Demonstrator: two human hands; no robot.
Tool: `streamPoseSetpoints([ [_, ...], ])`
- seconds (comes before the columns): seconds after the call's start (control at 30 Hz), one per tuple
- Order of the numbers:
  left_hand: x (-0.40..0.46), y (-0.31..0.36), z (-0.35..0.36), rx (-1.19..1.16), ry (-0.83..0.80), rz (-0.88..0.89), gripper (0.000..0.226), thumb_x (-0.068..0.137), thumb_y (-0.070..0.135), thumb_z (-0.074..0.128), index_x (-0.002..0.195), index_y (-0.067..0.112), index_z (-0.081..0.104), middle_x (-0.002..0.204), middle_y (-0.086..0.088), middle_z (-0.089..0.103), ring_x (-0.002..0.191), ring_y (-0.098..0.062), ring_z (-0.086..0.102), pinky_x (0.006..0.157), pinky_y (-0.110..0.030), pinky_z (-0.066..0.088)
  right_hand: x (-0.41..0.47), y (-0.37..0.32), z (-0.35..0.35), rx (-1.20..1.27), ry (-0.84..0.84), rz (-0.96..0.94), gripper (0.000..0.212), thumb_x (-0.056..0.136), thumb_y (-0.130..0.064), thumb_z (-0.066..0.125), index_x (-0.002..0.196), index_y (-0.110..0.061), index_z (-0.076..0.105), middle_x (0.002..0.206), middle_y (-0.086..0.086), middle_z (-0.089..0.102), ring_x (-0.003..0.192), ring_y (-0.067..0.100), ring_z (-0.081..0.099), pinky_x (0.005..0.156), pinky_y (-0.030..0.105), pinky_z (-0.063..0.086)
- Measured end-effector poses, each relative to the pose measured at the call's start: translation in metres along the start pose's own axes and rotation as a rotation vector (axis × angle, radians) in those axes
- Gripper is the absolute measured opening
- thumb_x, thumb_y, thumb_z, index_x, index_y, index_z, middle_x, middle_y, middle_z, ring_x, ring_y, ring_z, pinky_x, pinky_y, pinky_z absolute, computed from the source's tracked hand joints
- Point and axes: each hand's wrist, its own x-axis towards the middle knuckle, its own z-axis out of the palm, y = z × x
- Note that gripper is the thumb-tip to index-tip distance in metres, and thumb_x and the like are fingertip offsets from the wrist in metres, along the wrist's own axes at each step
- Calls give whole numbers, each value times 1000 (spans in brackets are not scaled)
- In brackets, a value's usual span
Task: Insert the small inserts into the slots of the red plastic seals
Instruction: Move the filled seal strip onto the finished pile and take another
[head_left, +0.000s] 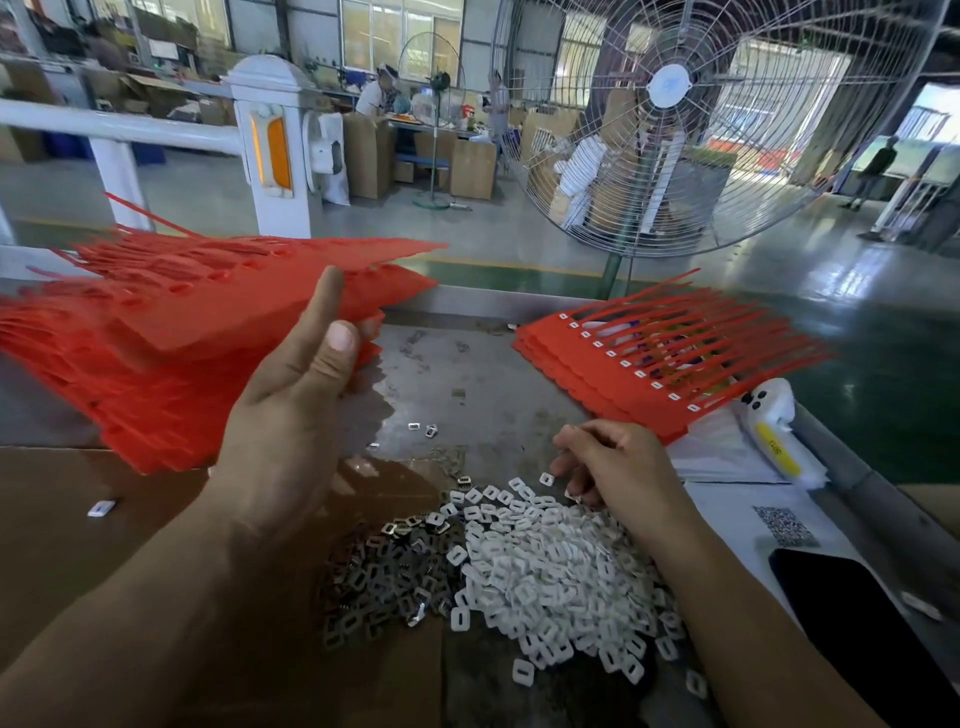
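My left hand (291, 410) grips the near edge of a red seal sheet (249, 306) lifted off a thick stack of red seals (109, 395) at the left. My right hand (618, 467) hovers over a heap of small white inserts (550, 566), its curled fingertips pinching one white insert (545, 478). Left of the white heap lies a pile of small metal inserts (384, 577). A second stack of red seals (639, 374), with white inserts sitting in its row of slots, rests at the right with its tails pointing away.
A few loose inserts (422, 428) lie on the grey metal tabletop (467, 374). Brown cardboard (67, 519) covers the left side. A black phone (852, 618), white papers and a white device (774, 421) sit at the right. A large standing fan (670, 119) is beyond the table.
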Motion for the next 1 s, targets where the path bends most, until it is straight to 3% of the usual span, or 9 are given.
streamPoseSetpoints([
  [0.07,-2,-5,1,89,-42,2,71,79,78,62,144,57,43,139,11,62,125,-11,62,96,-32,54,0,0,0,-4,-4,0,25,101,-30,59,86,-19,76,80,-2,78,58,9,65,52,20,50],
  [0.2,-1,-12,2,111,-49,-23,75,72,84,62,140,61,44,136,14,63,121,-9,63,83,-25,59,1,1,-1,-10,-10,3,24,102,-30,59,87,-20,76,81,-2,78,60,11,66,55,24,51],
  [0.3,-1,-15,2,79,-92,-17,74,77,75,68,144,61,39,151,25,46,134,-3,52,85,-17,54,1,1,-1,-19,-8,5,24,102,-30,59,87,-20,76,81,-3,78,60,12,66,55,25,51],
  [0.37,-2,-18,4,27,-104,-19,74,82,66,71,145,62,35,158,23,36,138,-9,49,93,-25,54,1,1,-1,-24,-9,1,25,102,-30,59,87,-20,75,81,-3,78,60,12,67,56,25,52],
  [0.6,-1,-20,3,-140,100,-125,65,79,66,74,138,44,57,130,7,68,117,-27,68,96,-50,54,-1,-2,0,-12,-7,8,26,102,-29,58,86,-19,75,80,-2,78,59,10,65,51,22,49],
  [0.73,-3,-13,2,-34,45,-56,63,82,71,66,140,50,53,131,11,67,121,-19,65,89,-39,59,-3,-4,0,-14,-7,6,25,103,-28,58,87,-18,75,80,-2,78,59,12,65,53,24,51],
  [0.87,-9,2,3,168,-52,45,57,89,73,51,143,57,45,132,24,63,115,4,63,75,-8,52,-6,-6,-1,5,41,-49,23,103,-25,59,88,-16,75,78,2,77,58,18,67,52,28,53],
  [0.93,-13,9,4,234,-95,74,50,95,67,47,144,59,40,136,30,58,107,8,65,69,-11,54,-7,-9,-1,44,91,-88,23,102,-24,61,85,-17,75,76,3,76,58,17,68,51,27,53],
  [1.0,-16,12,6,261,-155,98,47,99,57,46,145,59,39,142,34,50,115,1,62,80,-25,57,-9,-12,-1,70,123,-142,24,101,-25,62,82,-18,75,74,3,75,61,15,69,53,22,53],
])
